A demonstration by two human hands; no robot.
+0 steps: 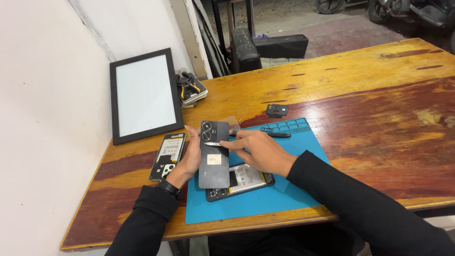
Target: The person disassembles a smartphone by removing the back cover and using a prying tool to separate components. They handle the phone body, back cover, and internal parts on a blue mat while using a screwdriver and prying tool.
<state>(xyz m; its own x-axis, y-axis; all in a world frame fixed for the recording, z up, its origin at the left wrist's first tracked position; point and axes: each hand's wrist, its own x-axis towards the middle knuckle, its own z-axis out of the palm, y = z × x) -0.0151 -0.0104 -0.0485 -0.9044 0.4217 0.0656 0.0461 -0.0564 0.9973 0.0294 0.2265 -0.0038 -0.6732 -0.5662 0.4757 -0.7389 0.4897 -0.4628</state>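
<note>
My left hand (187,159) holds a dark grey phone back cover (213,156) upright by its left edge, its two camera rings facing me and a small pale sticker at its middle. With my right hand (258,149) I grip a thin metal tool (215,143) whose tip touches the cover just below the camera rings. Under the cover, an opened phone body (244,181) with its battery showing lies on the blue work mat (265,199).
A second opened phone (168,155) lies left of the mat on the wooden table (369,95). A framed white panel (144,95) leans on the wall, pliers (189,87) beside it. A small black part (277,110) sits behind the mat. A black pen-like tool (277,135) rests on the mat.
</note>
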